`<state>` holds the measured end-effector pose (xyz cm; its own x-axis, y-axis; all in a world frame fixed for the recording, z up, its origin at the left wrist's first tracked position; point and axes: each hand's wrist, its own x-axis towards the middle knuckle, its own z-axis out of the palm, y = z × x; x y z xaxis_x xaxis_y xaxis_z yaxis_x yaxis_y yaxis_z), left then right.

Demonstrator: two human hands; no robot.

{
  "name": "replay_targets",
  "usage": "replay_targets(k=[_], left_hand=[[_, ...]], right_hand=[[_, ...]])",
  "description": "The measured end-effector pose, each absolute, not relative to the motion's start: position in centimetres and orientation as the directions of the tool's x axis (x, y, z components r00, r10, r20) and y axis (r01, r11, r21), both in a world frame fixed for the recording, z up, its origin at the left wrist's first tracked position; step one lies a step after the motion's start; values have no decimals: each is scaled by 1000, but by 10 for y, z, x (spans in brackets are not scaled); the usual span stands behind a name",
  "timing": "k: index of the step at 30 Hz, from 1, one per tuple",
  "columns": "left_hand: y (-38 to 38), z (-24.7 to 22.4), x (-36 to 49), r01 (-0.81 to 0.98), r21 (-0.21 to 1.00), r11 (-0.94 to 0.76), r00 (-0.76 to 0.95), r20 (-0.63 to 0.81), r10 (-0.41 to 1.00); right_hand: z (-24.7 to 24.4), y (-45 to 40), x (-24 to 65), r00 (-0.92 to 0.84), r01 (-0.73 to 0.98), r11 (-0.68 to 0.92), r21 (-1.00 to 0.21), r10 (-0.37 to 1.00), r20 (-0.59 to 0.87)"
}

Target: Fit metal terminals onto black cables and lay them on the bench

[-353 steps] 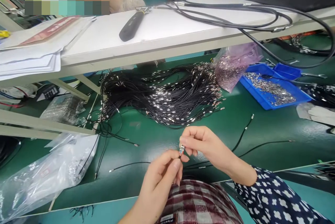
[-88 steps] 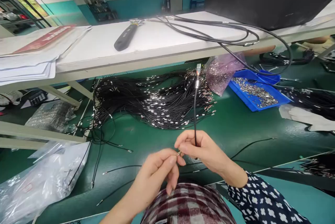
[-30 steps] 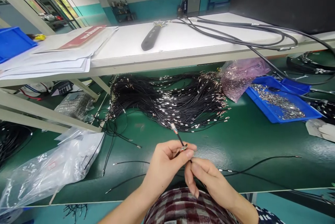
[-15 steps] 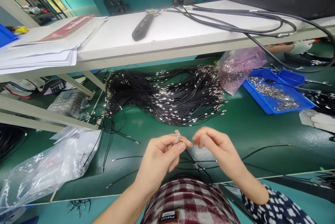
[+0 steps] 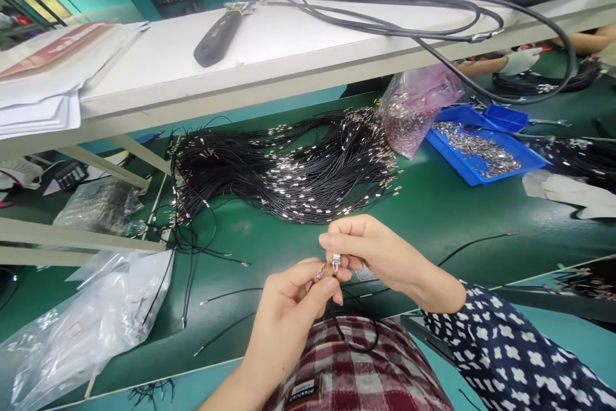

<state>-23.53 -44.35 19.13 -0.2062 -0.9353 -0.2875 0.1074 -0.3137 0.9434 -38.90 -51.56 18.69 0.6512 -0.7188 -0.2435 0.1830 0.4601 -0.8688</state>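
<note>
My left hand (image 5: 291, 308) is closed, its thumb and fingers pinching a small metal end fitting (image 5: 319, 272) in front of my body. Close against it, my right hand (image 5: 373, 251) has its fingers curled around a second shiny metal end fitting (image 5: 336, 261). A black cable (image 5: 353, 348) hangs in a loop below both hands, over the checked apron. Exactly how the fittings join the cable is hidden by my fingers. Beyond the hands lies a large bundle of black cables (image 5: 269, 170) with many metal ends.
A blue tray (image 5: 466, 170) of small metal parts and a pink bag (image 5: 414, 109) stand back right. White gloves (image 5: 577, 192) lie at right, a plastic bag (image 5: 96, 315) at left. A shelf (image 5: 269, 58) overhangs the bench, holding a black-handled tool (image 5: 219, 38). A co-worker's gloved hand (image 5: 522, 60) shows behind.
My right hand has moved left and in to the left hand and now grips a metal fitting. A cable loop now shows below the hands. The whole view has shifted.
</note>
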Motion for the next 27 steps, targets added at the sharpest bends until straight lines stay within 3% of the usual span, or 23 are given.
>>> replay_targets(k=[7, 19, 27], left_hand=[[-438, 193, -238, 165, 907, -388, -232, -347, -909], [-438, 191, -243, 106, 965, -241, -11, -241, -970], [-437, 192, -241, 150, 950, -275, -49, -271, -961]], right_hand=[[188, -508, -391, 631, 229, 451, -862, -744, -222], [202, -494, -386, 543, 235, 337, -912, -824, -164], [193, -495, -385, 559, 191, 358, -914, -805, -198]])
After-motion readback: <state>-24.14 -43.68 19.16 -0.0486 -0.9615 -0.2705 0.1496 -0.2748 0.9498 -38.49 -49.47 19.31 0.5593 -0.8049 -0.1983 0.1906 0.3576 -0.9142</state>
